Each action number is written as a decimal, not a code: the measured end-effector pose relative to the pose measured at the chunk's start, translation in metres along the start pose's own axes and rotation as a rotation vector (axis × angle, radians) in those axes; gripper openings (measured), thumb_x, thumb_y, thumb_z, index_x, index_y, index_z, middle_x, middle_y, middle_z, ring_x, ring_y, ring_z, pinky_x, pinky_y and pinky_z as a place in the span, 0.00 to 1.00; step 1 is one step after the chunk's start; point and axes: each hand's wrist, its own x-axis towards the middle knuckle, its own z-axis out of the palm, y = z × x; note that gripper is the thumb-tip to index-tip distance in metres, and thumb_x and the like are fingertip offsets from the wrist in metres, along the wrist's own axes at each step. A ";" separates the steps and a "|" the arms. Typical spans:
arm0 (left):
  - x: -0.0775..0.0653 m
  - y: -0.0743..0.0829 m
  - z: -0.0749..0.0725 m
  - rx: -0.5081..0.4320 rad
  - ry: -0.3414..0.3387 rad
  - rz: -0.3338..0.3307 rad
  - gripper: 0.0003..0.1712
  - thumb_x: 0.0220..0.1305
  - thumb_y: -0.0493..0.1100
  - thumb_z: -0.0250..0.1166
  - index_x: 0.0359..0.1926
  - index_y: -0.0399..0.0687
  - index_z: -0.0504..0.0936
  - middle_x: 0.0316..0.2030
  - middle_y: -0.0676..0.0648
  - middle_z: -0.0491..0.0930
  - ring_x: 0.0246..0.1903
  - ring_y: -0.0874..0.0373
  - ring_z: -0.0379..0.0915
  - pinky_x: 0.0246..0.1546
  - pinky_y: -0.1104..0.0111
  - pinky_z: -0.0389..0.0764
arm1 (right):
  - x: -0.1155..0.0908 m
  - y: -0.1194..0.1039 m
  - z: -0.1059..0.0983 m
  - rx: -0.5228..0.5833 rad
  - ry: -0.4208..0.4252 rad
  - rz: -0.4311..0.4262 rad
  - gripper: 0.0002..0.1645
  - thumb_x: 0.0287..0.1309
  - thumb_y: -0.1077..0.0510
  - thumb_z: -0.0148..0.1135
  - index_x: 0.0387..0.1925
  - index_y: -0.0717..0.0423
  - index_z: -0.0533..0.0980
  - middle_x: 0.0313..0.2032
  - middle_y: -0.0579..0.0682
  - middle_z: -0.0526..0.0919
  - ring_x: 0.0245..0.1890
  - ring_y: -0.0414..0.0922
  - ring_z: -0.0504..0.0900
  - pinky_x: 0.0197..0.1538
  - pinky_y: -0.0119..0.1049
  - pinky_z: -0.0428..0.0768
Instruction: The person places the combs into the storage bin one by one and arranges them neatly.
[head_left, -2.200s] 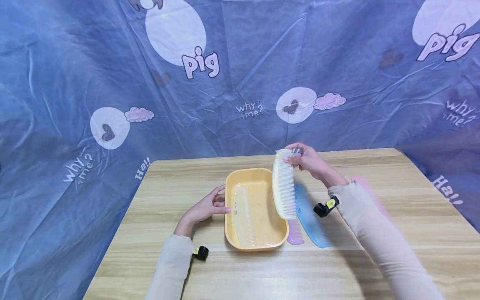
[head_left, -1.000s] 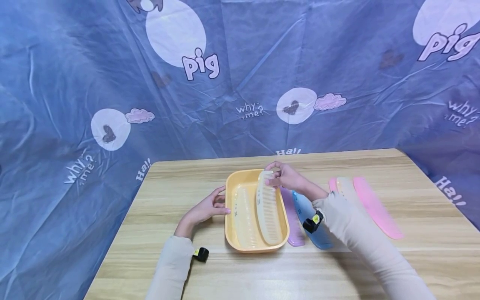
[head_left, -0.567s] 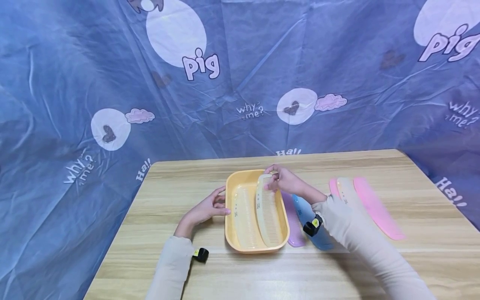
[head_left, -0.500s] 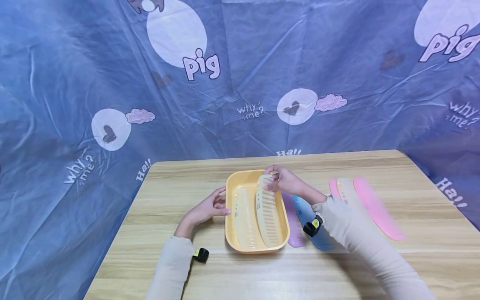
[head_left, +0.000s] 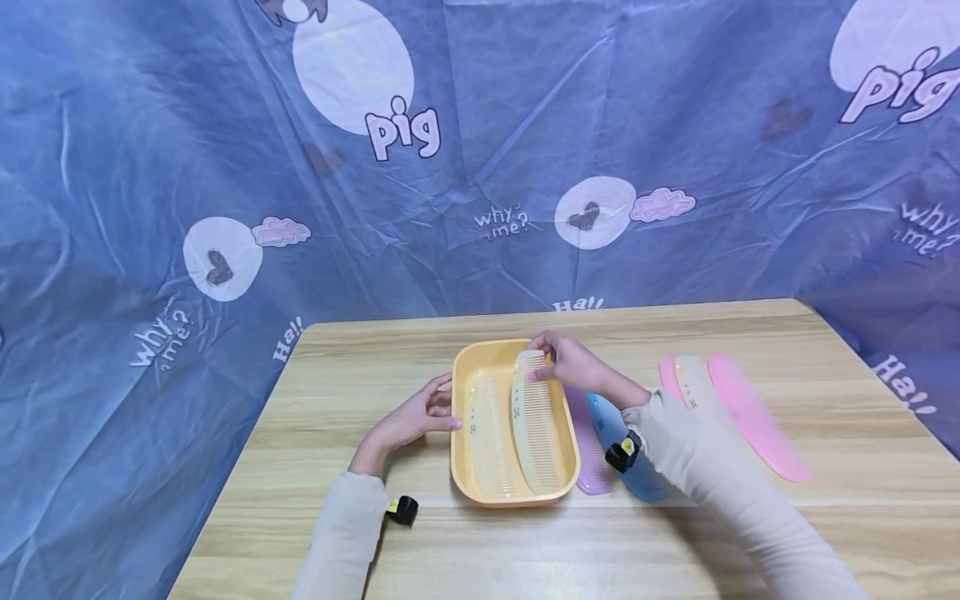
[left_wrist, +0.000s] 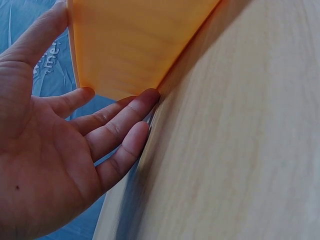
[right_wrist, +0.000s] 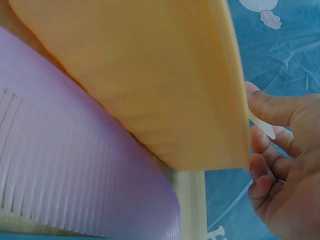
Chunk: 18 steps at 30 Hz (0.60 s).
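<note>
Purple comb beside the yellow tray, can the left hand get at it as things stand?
Probably not directly: the left hand touches the opposite side of the yellow tray, which stands between it and the purple comb. It would likely need to reach over or around.

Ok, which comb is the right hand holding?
The cream comb on the right inside the yellow tray: the right hand pinches its far end. The tray's left cream comb is untouched, and all others lie outside.

The tabletop (head_left: 525,550) carries a yellow tray (head_left: 516,502) and, to its right, purple, blue, pink and cream combs (head_left: 753,421).
</note>
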 end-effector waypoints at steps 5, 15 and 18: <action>0.000 0.001 0.000 0.000 0.005 -0.001 0.56 0.57 0.44 0.71 0.76 0.47 0.43 0.68 0.31 0.61 0.60 0.40 0.72 0.60 0.58 0.76 | 0.003 0.003 0.000 -0.086 0.018 -0.025 0.21 0.46 0.60 0.75 0.43 0.62 0.79 0.40 0.56 0.81 0.40 0.50 0.74 0.43 0.37 0.72; -0.001 0.001 0.000 0.003 0.001 -0.005 0.56 0.58 0.44 0.71 0.76 0.46 0.43 0.68 0.31 0.60 0.61 0.39 0.70 0.62 0.57 0.74 | 0.004 0.007 0.004 -0.282 0.007 -0.042 0.20 0.45 0.58 0.75 0.42 0.58 0.81 0.43 0.57 0.79 0.45 0.53 0.68 0.50 0.47 0.68; 0.000 0.002 0.000 0.003 0.002 -0.003 0.56 0.58 0.44 0.71 0.76 0.46 0.43 0.68 0.31 0.61 0.61 0.39 0.70 0.62 0.57 0.74 | 0.004 0.007 0.003 -0.283 0.014 -0.053 0.18 0.46 0.59 0.74 0.41 0.58 0.81 0.42 0.58 0.78 0.45 0.53 0.68 0.50 0.47 0.68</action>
